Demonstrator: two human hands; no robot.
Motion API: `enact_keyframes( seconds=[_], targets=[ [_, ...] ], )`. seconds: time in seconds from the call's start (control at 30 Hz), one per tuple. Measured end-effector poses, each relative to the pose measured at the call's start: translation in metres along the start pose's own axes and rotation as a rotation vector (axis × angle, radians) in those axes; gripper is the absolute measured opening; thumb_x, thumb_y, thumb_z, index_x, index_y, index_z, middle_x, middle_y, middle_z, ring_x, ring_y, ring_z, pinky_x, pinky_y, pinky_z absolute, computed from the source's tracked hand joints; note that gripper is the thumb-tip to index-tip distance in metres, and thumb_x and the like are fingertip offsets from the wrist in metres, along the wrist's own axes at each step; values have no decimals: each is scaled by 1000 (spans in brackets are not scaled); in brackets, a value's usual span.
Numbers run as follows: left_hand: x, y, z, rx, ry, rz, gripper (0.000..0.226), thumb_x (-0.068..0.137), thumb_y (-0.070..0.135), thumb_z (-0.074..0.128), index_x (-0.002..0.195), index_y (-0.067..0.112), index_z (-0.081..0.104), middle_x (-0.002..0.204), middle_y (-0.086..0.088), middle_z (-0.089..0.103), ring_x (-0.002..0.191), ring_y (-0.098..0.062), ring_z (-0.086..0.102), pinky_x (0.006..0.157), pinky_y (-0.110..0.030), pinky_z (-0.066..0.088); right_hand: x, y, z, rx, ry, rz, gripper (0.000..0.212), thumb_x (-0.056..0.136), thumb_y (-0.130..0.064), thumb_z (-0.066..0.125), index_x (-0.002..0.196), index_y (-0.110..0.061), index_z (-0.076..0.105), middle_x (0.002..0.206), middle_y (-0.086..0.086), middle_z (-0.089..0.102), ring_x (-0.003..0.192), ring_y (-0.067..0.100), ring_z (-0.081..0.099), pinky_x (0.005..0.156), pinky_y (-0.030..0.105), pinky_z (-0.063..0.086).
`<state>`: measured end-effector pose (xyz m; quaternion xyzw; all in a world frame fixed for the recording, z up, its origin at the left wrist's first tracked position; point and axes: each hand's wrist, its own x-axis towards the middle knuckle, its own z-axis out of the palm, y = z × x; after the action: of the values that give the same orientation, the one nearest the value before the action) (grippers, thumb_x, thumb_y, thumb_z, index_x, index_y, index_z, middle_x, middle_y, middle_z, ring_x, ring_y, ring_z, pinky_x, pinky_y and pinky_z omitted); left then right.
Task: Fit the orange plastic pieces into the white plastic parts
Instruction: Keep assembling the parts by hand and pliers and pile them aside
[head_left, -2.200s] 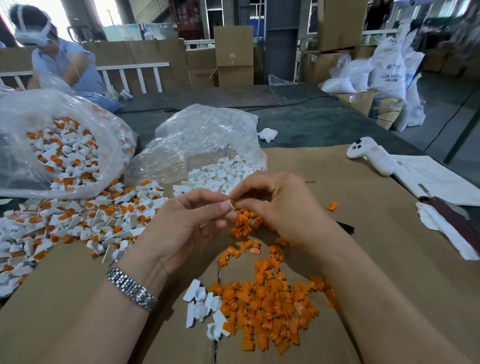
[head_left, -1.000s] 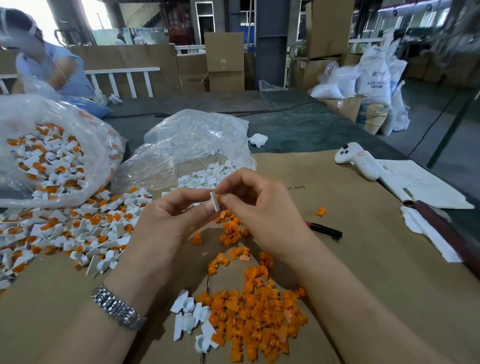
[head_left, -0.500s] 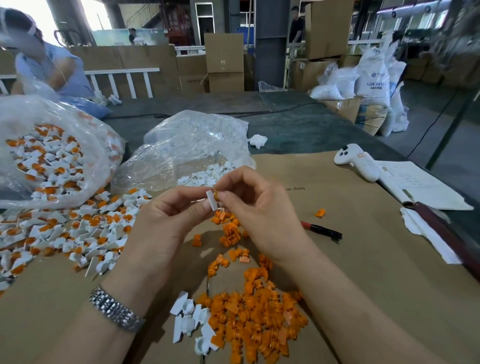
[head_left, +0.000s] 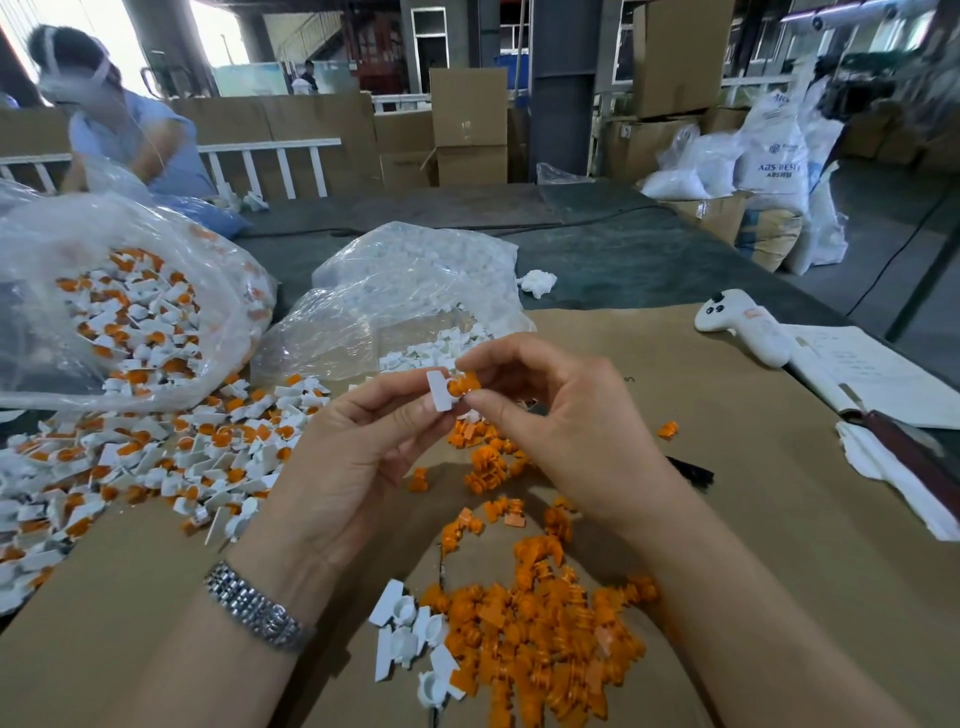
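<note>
Item: white plastic part, pinched in left hand; orange plastic piece, pinched in right hand, touching it above the counter. Likely light, rigid, smooth; best gripped at the flat edges.

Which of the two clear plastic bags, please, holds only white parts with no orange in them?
The smaller middle bag, behind the hands; the larger left bag holds white parts already fitted with orange.
</note>
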<state>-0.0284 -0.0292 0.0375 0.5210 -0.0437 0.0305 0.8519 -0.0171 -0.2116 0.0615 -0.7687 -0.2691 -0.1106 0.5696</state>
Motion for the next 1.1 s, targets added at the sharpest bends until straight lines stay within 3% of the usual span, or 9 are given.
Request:
enact_keyframes(
  seconds=[0.23, 0.33, 0.43, 0.53, 0.63, 0.73, 0.93, 1.1],
  targets=[
    [-2, 0, 2, 68, -1, 28, 21, 70, 7, 79, 90, 12, 83, 98, -11, 79, 93, -21, 77, 78, -22, 59, -1, 1, -3, -179, 4, -23, 22, 88, -11, 76, 109, -17, 75, 96, -5, 71, 89, 8, 67, 82, 25, 56],
    [-6, 2, 4, 293, 22, 125, 24, 66, 19, 84, 90, 16, 83, 95, -6, 80, 89, -15, 76, 75, -18, 57, -1, 1, -2, -297, 2, -54, 22, 88, -13, 77, 109, -20, 75, 96, -5, 70, 87, 6, 66, 81, 23, 56],
    [-10, 0, 6, 481, 44, 228, 22, 74, 17, 80, 96, 11, 81, 90, -1, 80, 81, -6, 75, 66, -10, 53, -1, 1, -1, -371, 1, -64, 24, 88, -13, 76, 110, -20, 76, 96, -6, 69, 87, 5, 65, 81, 21, 55],
    [-10, 0, 6, 453, 47, 202, 20, 74, 19, 80, 94, 14, 82, 92, -3, 81, 85, -12, 77, 70, -13, 55, -1, 2, -1, -334, 8, -41, 23, 88, -13, 76, 110, -20, 76, 95, -5, 70, 87, 6, 66, 81, 23, 56],
    [-7, 0, 3, 378, 32, 137, 22, 72, 23, 81, 92, 14, 82, 98, -10, 80, 96, -25, 77, 83, -26, 61, 0, 2, -1, -292, -2, -7, 23, 87, -17, 78, 109, -21, 77, 93, -7, 70, 85, 6, 67, 81, 23, 57],
    [-5, 0, 1, 216, 31, 32, 19, 75, 14, 77, 91, 5, 81, 104, -20, 77, 102, -32, 76, 91, -36, 60, 0, 2, 1, -290, 7, -4, 24, 85, -21, 80, 109, -20, 77, 91, -8, 71, 83, 5, 67, 82, 24, 57],
    [-4, 2, 3, 146, 34, -15, 27, 70, 14, 88, 91, -1, 78, 101, -22, 76, 101, -33, 76, 87, -32, 61, 0, 3, 3, -391, 13, -63, 24, 87, -20, 79, 110, -19, 76, 98, -6, 71, 88, 6, 65, 84, 28, 55],
    [-3, -2, 4, 114, 95, -34, 10, 72, 3, 81, 81, 2, 78, 101, -26, 75, 99, -35, 76, 81, -30, 62, -1, 3, 8, -414, -27, -76, 29, 86, -21, 79, 114, -20, 73, 98, -7, 68, 89, 5, 64, 85, 27, 55]
  ],
)
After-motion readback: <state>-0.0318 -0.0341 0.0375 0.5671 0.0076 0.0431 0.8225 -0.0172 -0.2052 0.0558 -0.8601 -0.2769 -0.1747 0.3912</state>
